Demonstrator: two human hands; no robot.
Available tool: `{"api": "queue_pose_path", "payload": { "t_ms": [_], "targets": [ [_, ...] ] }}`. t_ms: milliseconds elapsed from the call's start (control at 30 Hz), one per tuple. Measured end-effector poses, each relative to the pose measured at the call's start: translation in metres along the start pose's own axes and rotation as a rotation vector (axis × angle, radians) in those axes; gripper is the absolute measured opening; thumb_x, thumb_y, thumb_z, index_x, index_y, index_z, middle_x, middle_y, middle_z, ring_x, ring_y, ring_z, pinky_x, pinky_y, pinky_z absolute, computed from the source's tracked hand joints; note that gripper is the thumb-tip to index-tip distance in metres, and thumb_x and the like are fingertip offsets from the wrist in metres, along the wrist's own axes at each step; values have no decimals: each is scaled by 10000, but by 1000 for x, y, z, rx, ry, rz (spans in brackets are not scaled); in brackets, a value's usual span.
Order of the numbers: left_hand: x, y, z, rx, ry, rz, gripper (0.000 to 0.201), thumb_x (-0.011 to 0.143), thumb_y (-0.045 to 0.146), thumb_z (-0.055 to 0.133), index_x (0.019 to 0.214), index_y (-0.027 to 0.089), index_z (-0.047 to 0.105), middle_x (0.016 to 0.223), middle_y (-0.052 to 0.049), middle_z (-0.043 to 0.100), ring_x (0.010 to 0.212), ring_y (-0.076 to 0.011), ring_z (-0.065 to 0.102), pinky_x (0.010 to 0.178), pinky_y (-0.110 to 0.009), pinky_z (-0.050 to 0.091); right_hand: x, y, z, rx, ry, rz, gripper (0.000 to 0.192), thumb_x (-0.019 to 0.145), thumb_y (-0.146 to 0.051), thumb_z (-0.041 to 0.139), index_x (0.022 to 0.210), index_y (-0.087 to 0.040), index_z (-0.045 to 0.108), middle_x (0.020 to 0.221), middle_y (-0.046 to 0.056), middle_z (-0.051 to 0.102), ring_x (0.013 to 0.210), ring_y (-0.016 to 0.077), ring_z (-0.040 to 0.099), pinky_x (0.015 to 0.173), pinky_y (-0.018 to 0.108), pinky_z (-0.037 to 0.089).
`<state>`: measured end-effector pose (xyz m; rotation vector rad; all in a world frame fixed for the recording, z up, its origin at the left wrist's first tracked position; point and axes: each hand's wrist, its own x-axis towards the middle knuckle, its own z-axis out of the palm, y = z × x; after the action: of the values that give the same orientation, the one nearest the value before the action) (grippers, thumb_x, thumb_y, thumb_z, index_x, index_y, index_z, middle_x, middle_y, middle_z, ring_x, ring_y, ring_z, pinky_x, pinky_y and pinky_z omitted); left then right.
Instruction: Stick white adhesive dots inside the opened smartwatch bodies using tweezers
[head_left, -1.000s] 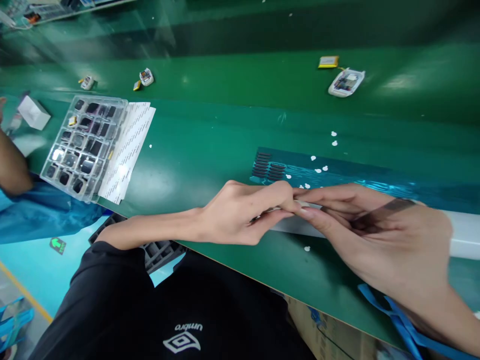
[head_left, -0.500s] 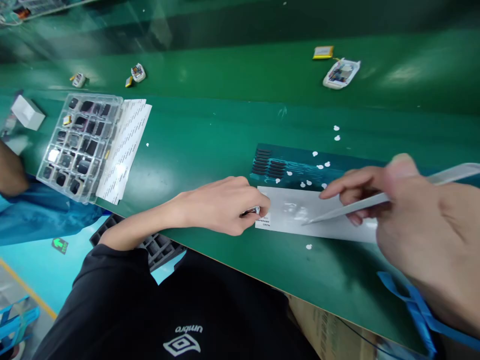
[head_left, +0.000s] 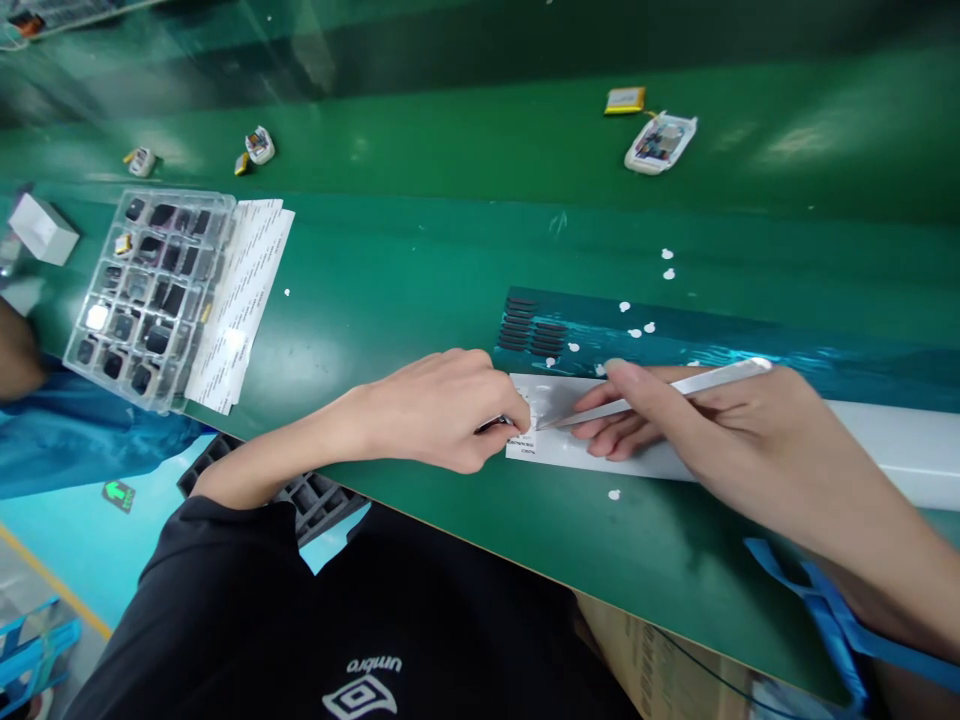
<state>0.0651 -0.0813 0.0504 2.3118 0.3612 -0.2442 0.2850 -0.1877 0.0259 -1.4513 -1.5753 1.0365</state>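
Strip on table before me, film just behind it. Slips on film's left end, dots scattered on film, two behind it, one in front of strip. My left hand at strip's left end; my right hand over strip, tool in it. Device well behind film, battery left of it. Tray far left, sheets along its right, box on its left.
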Motion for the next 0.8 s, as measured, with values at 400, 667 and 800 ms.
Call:
{"api": "queue_pose_path", "payload": {
  "t_ms": [400,667,800],
  "targets": [
    [-1,1,-2,20,-9,-32,260,905,128,561,727,198,736,601,17,630,539,-111,361,664,-300,343,0,0,-4,89,17,186,430,963,-577,679,653,-311,812,729,62,793,772,229,814,666,285,688],
    [0,-5,1,-493,245,-12,220,960,192,626,1107,165,787,863,-28,799,532,-76,627,575,-242,489,-9,-18,1,313,513,181,346,787,-606,883,756,-269,810,726,50,787,579,220,755,586,337,694],
    [4,-7,9,-845,234,47,352,979,272,684,1313,159,689,978,-74,793,730,-163,791,650,-258,637,-12,-27,11,247,550,119,277,899,-541,809,801,-282,793,709,31,777,595,229,758,608,384,702]
  ]
}}
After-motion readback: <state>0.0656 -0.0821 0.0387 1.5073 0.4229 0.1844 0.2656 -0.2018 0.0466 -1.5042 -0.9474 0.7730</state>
